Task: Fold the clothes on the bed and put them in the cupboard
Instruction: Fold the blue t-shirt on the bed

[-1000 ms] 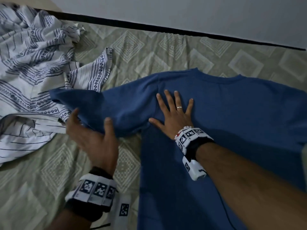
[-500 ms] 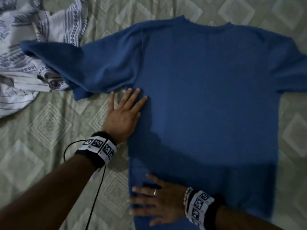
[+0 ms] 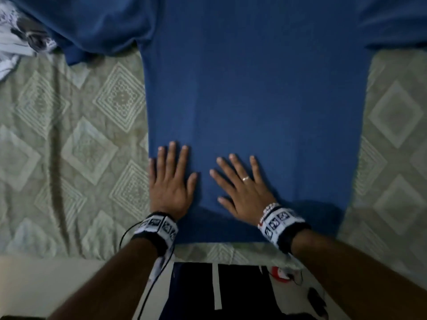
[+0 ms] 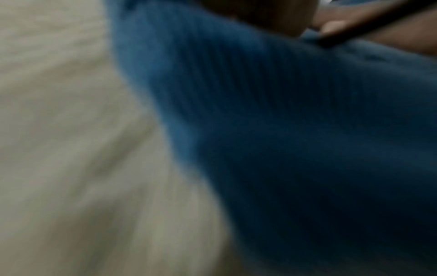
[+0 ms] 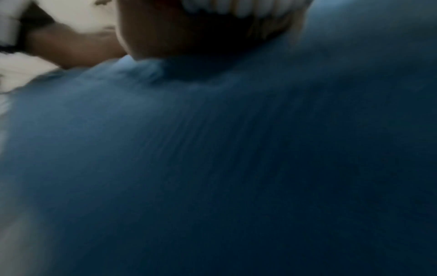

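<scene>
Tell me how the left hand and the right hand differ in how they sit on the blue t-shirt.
The left hand lies at the blue t-shirt's left side edge, little finger at the border with the bedspread; the right hand lies further in on the cloth. The left hand's fingers point straight ahead, close together; the right hand's angle leftward and spread. The right wears a ring. Both lie flat, palm down, near the hem.

One blue T-shirt counted; one striped white garment; two hands: left, right; one bed.
</scene>
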